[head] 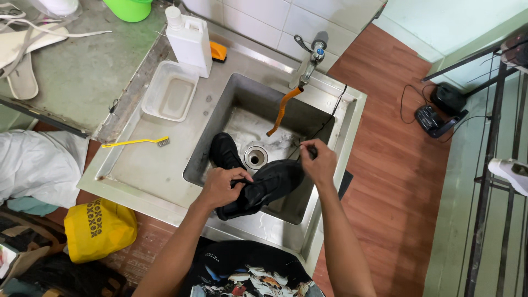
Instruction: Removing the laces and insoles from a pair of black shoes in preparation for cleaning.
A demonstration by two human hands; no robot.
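Right, your left hand (220,186) is clamped around the black shoe (264,187) over the sink (352,118), your right hand (318,163) pinching its lace (324,124) taut. Keep that shoe steady and draw the lace straight, clear of the tap (308,63).

Stainless steel sink (165,176) with a wide drainboard on its left, set against a white tiled wall (286,22). Round drain (254,157) in the middle of the basin. Tap (309,60) at the back rim with an orange hose (281,111) hanging into the basin. On the drainboard: yellow toothbrush (135,142) lying flat, white plastic tray (170,91), white jug (190,41) upright just behind the tray, orange brush (218,51) beside the jug. Green tub (131,8) on the concrete counter. Yellow bag (99,228) on the floor at left, below a white cloth (41,165). Black charger (443,110) on the wooden floor at right.
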